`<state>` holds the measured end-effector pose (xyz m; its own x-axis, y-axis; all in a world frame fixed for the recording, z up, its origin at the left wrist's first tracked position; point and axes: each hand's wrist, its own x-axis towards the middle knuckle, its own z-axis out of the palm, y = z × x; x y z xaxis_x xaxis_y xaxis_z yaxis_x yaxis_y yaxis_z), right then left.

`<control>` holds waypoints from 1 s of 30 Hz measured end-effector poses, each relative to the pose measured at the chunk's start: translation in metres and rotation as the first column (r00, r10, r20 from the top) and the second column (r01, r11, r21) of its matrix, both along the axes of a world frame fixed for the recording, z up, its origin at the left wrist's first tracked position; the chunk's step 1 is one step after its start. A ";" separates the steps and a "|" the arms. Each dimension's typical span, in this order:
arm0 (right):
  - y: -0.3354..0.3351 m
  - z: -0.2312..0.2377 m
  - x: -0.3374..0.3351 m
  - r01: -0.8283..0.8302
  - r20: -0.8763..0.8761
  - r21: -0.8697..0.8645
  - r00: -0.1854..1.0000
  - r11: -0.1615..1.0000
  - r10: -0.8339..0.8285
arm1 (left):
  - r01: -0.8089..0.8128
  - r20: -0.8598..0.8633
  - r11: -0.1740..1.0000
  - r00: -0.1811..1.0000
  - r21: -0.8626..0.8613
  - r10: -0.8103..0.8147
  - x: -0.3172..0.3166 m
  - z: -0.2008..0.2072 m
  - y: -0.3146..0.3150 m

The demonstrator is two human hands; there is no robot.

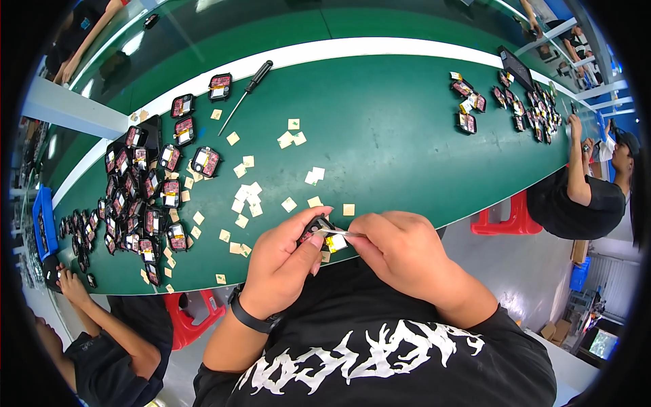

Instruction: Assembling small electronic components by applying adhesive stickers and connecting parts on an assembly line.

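While the left hand point(281, 261) closes its thumb and fingers around a small black-cased device point(312, 229) just below the middle of the frame, the right hand point(400, 247) pinches a thin silvery metal tool point(349, 234) between thumb and fingertips, its tip reaching to the device's face; whether it touches is too small to tell. Just under the tool shows a white-and-yellow rectangular piece point(336, 243), and whether it is fixed to the device cannot be made out. A black wristband point(249, 314) circles the left wrist. Both hands are over the near edge of a long green tabletop point(380, 129). Left of the hands and above them lie loose cream-coloured square pieces point(241, 195), some singly, some overlapping. Further toward the left of the frame, black-cased devices with reddish faces point(154, 220) are heaped close together, and another group of similar black-cased units point(466, 123) lies at the upper right. A screwdriver with a black handle point(256, 76) rests slantwise at the upper left, near the heap. One co-worker in black point(566, 203) sits at the right edge beside a red plastic stool point(507, 220); another person in dark clothing point(122, 359) is at the lower left.
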<state>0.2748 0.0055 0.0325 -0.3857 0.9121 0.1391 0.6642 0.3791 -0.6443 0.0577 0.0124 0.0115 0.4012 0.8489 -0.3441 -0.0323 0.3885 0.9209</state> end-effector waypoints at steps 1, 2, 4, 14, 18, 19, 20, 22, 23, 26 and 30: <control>0.000 -0.001 0.000 -0.001 -0.002 0.000 1.000 1.000 0.001 | 0.005 0.035 0.999 0.999 -0.034 -0.004 -0.001 0.001 0.000; 0.000 -0.004 -0.001 0.002 -0.050 0.001 0.999 1.000 -0.002 | 0.004 0.033 0.999 0.999 -0.034 -0.003 -0.003 0.001 0.001; 0.000 -0.007 -0.001 0.004 -0.097 0.004 0.995 1.000 -0.004 | -0.002 0.132 0.980 0.991 -0.197 0.029 -0.006 0.002 0.003; -0.005 -0.013 -0.002 -0.092 -0.593 -0.560 0.739 0.823 -0.321 | -0.006 0.210 0.981 0.977 -0.192 0.047 -0.006 0.001 0.000; -0.002 -0.012 -0.009 -0.004 -0.471 -0.608 0.806 0.794 -0.357 | -0.011 0.088 0.996 0.996 -0.088 0.018 -0.002 -0.003 -0.003; -0.002 -0.014 -0.009 -0.004 -0.471 -0.609 0.807 0.794 -0.357 | -0.031 0.057 0.998 0.998 -0.058 0.034 -0.001 -0.004 -0.004; -0.001 -0.017 -0.009 -0.007 -0.466 -0.652 0.792 0.758 -0.394 | -0.032 0.057 0.998 0.998 -0.058 0.035 0.000 -0.005 -0.005; -0.001 -0.018 -0.009 -0.010 -0.459 -0.695 0.777 0.719 -0.432 | -0.033 0.034 0.999 0.999 -0.012 0.034 0.001 -0.005 -0.005; -0.002 -0.016 -0.009 -0.004 -0.460 -0.702 0.766 0.712 -0.449 | -0.034 0.034 0.999 0.999 -0.013 0.034 0.001 -0.007 -0.006; -0.003 -0.011 -0.011 0.014 -0.460 -0.693 0.761 0.721 -0.457 | -0.032 0.031 0.999 0.999 0.039 0.031 0.002 -0.012 -0.007; -0.004 -0.004 -0.014 0.047 -0.444 -0.645 0.789 0.763 -0.424 | -0.043 -0.020 0.995 0.999 0.091 0.045 0.004 -0.013 -0.008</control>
